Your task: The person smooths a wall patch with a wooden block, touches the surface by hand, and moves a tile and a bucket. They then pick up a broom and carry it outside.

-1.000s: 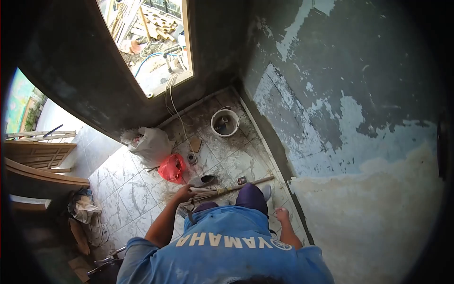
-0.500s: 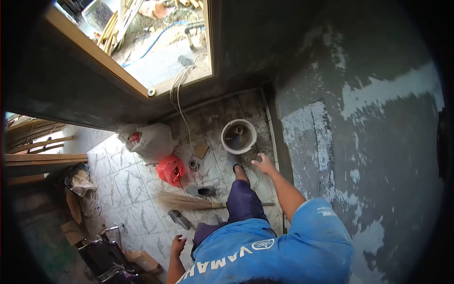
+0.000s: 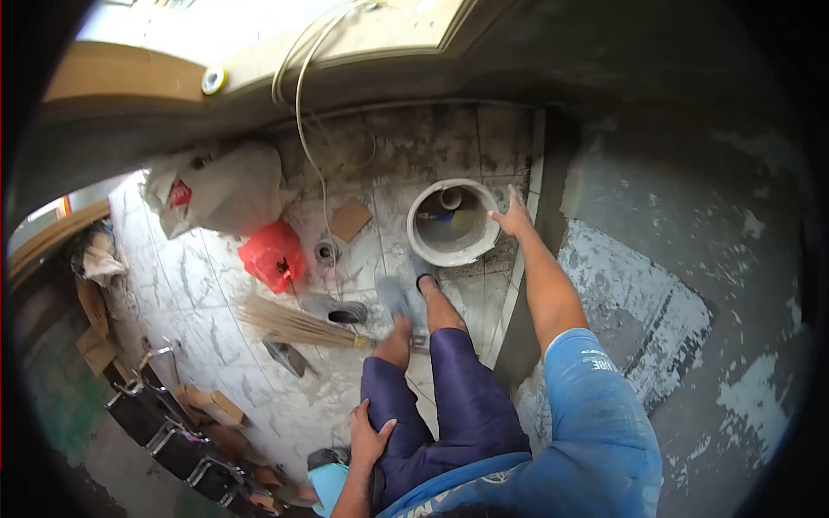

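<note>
My right hand [image 3: 513, 217] reaches out to the right side of a whitish round bucket [image 3: 451, 258], its fingers spread and its thumb right at the rim. Inside the bucket are a short round tube-like piece [image 3: 451, 198] and a small blue and yellow item. My left hand [image 3: 368, 436] lies on my left thigh, fingers apart, holding nothing. Both my feet stand on the tiles just in front of the bucket.
A broom [image 3: 289, 321], a grey shoe [image 3: 332, 309], a red plastic bag [image 3: 272, 256] and a white sack [image 3: 237, 186] lie to the left. A pale cable [image 3: 300, 108] hangs from the window ledge, near a tape roll [image 3: 214, 80]. Black-and-chrome furniture [image 3: 164, 432] stands lower left.
My right hand has come up to the bucket's rim. My left hand has moved onto my thigh. I have stepped closer, and the view has tilted down, so the bucket looks larger.
</note>
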Tool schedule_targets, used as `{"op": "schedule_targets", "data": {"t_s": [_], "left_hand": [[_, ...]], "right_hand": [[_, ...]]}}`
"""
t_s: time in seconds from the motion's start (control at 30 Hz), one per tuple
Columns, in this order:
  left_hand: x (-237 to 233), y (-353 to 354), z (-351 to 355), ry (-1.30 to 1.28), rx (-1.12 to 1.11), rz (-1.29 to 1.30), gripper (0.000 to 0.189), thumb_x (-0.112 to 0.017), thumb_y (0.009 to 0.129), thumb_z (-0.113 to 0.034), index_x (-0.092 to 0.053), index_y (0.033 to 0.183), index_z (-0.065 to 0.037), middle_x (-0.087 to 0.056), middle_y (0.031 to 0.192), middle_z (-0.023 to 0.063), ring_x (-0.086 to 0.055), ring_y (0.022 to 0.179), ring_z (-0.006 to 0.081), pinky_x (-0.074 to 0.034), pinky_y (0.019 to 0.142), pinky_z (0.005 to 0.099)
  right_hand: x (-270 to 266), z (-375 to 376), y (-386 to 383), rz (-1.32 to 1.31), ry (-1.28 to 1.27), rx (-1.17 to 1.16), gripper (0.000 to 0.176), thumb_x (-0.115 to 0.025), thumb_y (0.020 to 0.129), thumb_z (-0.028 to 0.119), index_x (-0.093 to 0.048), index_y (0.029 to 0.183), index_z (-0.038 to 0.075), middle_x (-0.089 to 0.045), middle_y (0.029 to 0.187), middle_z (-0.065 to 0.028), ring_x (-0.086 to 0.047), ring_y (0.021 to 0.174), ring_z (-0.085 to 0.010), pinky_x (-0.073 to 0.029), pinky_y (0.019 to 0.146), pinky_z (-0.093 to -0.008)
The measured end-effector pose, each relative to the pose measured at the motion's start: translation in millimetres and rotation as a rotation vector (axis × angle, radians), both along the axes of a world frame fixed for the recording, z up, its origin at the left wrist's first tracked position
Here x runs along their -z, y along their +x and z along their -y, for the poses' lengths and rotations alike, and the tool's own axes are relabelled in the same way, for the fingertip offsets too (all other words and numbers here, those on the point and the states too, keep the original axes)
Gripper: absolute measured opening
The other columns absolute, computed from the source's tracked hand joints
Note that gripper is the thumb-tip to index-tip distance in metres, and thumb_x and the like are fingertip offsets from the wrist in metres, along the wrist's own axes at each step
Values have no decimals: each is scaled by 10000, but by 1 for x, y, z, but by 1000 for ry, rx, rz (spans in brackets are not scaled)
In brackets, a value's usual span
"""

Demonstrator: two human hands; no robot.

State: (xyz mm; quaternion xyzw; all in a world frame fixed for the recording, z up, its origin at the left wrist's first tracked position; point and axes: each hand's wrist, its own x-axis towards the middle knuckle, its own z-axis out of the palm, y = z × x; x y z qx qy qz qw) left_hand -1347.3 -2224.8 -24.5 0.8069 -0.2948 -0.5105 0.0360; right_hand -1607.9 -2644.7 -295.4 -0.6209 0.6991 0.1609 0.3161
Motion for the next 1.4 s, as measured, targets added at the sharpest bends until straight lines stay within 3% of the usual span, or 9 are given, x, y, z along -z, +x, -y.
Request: {"op": "schedule_targets", "data": {"t_s": [0.1, 0.27, 0.47, 0.73, 0.8, 0.93, 1.13, 1.27, 1.4], "left_hand": [[17, -17, 3, 135, -70, -19, 542, -729, 702, -282, -473, 1092, -5, -513, 1035, 229, -505, 974, 376, -412, 842, 411], [48, -16, -12, 221, 125, -209, 310, -679, 750, -256, -532, 853, -3, -562, 909, 205, -516, 885, 382, -410, 747, 444], [58, 12, -25, 188, 68, -510, 281, -641, 778, -234, -517, 696, 5, -552, 695, 193, -535, 707, 378, -417, 636, 438], [67, 13, -38, 200, 23, -606, 279, -659, 772, -219, -513, 689, 3, -536, 645, 160, -521, 603, 322, -414, 571, 380], [68, 14, -38, 199, 15, -604, 262, -658, 772, -214, -519, 708, -1, -536, 653, 158, -527, 603, 320, -414, 568, 377], [69, 15, -40, 217, -32, -590, 273, -639, 783, -250, -514, 706, -20, -551, 668, 168, -539, 684, 366, -419, 629, 426], [72, 11, -42, 235, -65, -594, 274, -619, 799, -279, -527, 730, -31, -570, 685, 160, -555, 715, 361, -426, 648, 432], [72, 3, -40, 176, 42, -529, 323, -586, 813, -351, -540, 741, -40, -588, 712, 152, -568, 733, 349, -436, 654, 436], [69, 1, -27, 197, 181, -496, 380, -558, 815, -416, -552, 750, -42, -610, 747, 143, -587, 757, 333, -451, 667, 437]], "right_hand": [[33, -3, 6, 235, 184, 83, 479, -663, 770, 327, -548, 1134, 38, -661, 848, -129, -624, 805, -236, -479, 745, -343], [-5, -22, 55, 215, 326, 13, 425, -650, 762, 324, -558, 1086, 65, -605, 1003, -170, -574, 943, -298, -436, 851, -389], [56, -14, 15, -328, -428, -187, 671, -674, 744, 315, -391, 1300, 67, -546, 1150, -194, -503, 1105, -307, -376, 956, -360], [84, -1, -8, -8, 381, 130, 745, -660, 758, 377, -321, 1350, 77, -488, 1242, -211, -462, 1170, -303, -348, 998, -341], [83, -16, -4, -184, -109, 35, 747, -677, 746, 352, -328, 1345, 72, -404, 1325, -209, -404, 1220, -319, -334, 1008, -356], [104, -13, -14, -180, -209, -26, 755, -692, 734, 336, -330, 1340, 69, -326, 1379, -205, -349, 1253, -341, -320, 1016, -368], [89, -4, -33, -72, -135, -1, 432, -654, 770, 350, -609, 1002, -12, -639, 877, -158, -618, 821, -279, -476, 742, -350], [14, -26, 23, 326, 225, 308, 344, -628, 813, 353, -544, 693, 42, -443, 579, 18, -434, 470, -84, -393, 439, -252], [-8, -55, 85, 361, 263, 230, 280, -644, 807, 315, -548, 711, 71, -434, 582, 41, -406, 504, -59, -357, 456, -237]]}}
